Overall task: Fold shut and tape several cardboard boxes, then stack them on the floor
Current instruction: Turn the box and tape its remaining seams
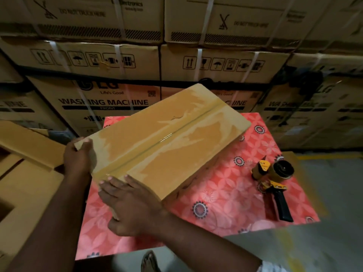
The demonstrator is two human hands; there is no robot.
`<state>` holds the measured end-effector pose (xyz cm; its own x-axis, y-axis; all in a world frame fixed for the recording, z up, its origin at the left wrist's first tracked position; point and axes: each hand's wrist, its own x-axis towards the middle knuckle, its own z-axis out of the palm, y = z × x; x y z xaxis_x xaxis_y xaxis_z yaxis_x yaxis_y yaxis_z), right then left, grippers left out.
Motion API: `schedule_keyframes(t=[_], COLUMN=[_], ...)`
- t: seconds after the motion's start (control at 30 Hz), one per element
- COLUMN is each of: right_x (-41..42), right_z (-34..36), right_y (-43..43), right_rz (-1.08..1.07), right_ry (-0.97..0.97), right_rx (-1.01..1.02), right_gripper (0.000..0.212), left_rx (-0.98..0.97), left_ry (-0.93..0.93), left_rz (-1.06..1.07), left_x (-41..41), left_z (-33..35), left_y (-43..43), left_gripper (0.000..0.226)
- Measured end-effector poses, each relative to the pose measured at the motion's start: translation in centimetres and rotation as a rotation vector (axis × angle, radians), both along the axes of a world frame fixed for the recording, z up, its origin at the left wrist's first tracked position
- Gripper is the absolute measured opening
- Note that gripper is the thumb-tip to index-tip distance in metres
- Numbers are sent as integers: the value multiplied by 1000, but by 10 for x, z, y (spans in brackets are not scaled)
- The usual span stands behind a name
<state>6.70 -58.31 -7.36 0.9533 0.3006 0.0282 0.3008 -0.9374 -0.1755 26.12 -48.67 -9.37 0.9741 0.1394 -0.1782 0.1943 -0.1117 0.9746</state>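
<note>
A long cardboard box [167, 134] lies tilted over the red flowered table [225, 193], its flaps closed and clear tape running along the middle seam. My left hand [78, 156] grips the box's near left corner, fingers curled over the edge. At the near end my right hand [129, 203] holds the box, fingers spread on top and thumb down the end face. A yellow and black tape dispenser [275, 179] rests on the table to the right, apart from both hands.
Open cardboard boxes [25, 173] with raised flaps stand on the left beside the table. A wall of large strapped washing machine cartons [110, 101] rises right behind the table. Grey floor [324, 242] with a yellow line lies to the right.
</note>
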Motion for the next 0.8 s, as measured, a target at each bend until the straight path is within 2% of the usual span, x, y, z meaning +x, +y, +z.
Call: schedule_keyframes(t=[0.13,0.27,0.37,0.4,0.5,0.67,0.8], right_x=[-48,-102,-143,-155,-188,-231,-249], right_z=[-5,-9,-17,-20,-26,-34,-44], right_y=[-57,-131,-189,-208,-263,-331,-334], right_rz=[128,146,77,49,-47,-227,-326], right_ry=[-9,-15,-55,-74,-122,-157,-294], right_rx=[46,167,204,214,235,323,468], right_gripper=[83,78,76,75,73,77,73], left_rx=[-31,-119,-153,-160,-137,-46,-27], left_ry=[-1,24,29,33,34,49,28], left_rz=[153,236,239,229,195,118,117], left_x=[-59,-132,-184,-200,-243,-294,-312], left_z=[-10,-10,-14,-15,-18,-30,-26], left_y=[-3,-28,-52,-62,-91,-132,-150], left_gripper=[40,32,13,13,31,33,36])
